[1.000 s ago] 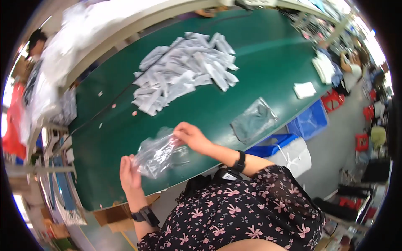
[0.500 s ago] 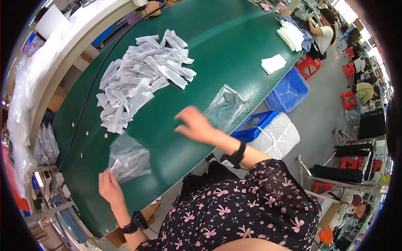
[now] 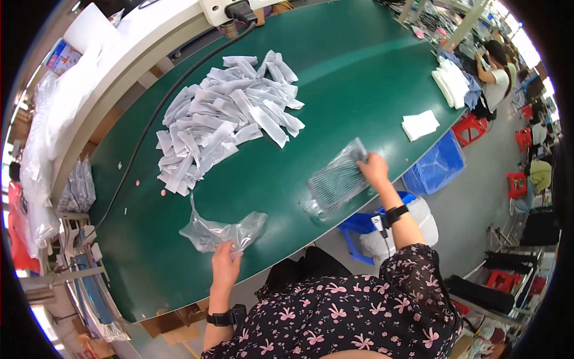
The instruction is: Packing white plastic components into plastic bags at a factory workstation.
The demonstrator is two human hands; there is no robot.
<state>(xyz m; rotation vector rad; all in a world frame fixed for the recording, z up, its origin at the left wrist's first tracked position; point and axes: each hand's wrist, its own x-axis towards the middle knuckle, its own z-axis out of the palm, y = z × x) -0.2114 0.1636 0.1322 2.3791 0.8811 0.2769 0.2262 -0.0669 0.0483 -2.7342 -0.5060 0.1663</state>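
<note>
My left hand (image 3: 225, 263) is closed on the near edge of a clear plastic bag (image 3: 209, 233), which looks crumpled and holds nothing I can make out. To the right, my right hand (image 3: 374, 170) grips the upper right edge of a stack of clear plastic bags with dark stripes or folded striped contents (image 3: 339, 179); which of these it is I cannot tell. That packet lies slanted near the front edge of the green table (image 3: 281, 197). Beyond both hands rests a big loose pile of pale grey-white folded strips (image 3: 230, 107).
A black cable (image 3: 158, 110) crosses the table's left side from a socket. White folded cloth (image 3: 420, 124) lies far right. Past the front edge stand a blue stool (image 3: 357, 244) and a blue-lined bin (image 3: 436, 164). Another person (image 3: 497, 81) sits at the far right.
My right hand has moved right and taken hold of the striped packet. My left hand has shifted right with the clear bag, which has changed shape. The whole view has turned slightly.
</note>
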